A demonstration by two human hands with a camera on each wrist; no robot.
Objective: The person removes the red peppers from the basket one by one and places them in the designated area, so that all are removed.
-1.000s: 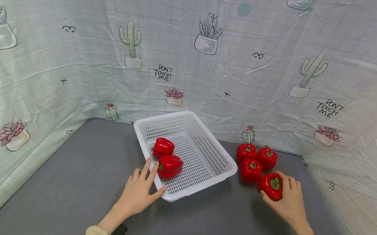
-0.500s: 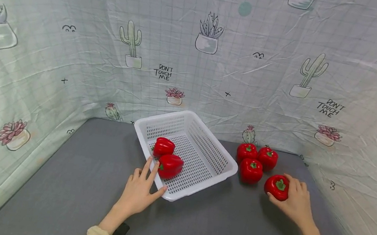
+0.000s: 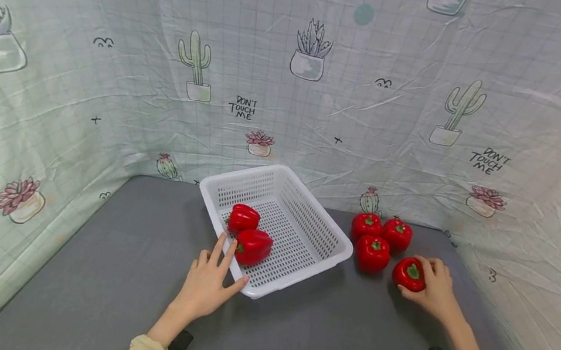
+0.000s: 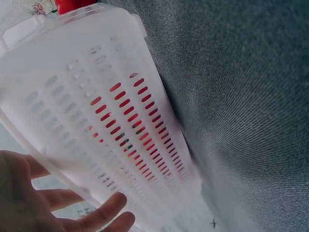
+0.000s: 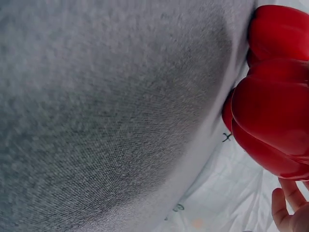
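A white plastic basket with slotted walls stands on the table, and two red bell peppers lie on their sides in it. My left hand touches the basket's near-left rim with fingers spread. In the left wrist view some of its fingertips are outside the slotted wall and others pass behind the rim. On the right, my right hand holds another red bell pepper, stem up, between thumb and fingers. The right wrist view shows this pepper large, with fingers below it.
Several red bell peppers stand stem up in a cluster, left of and behind the held one. Grey cloth covers the table. A printed cactus curtain encloses the back and sides.
The right hand has moved its bell pepper slightly right, away from the cluster, then a little back from there. The left hand and basket stay in place.
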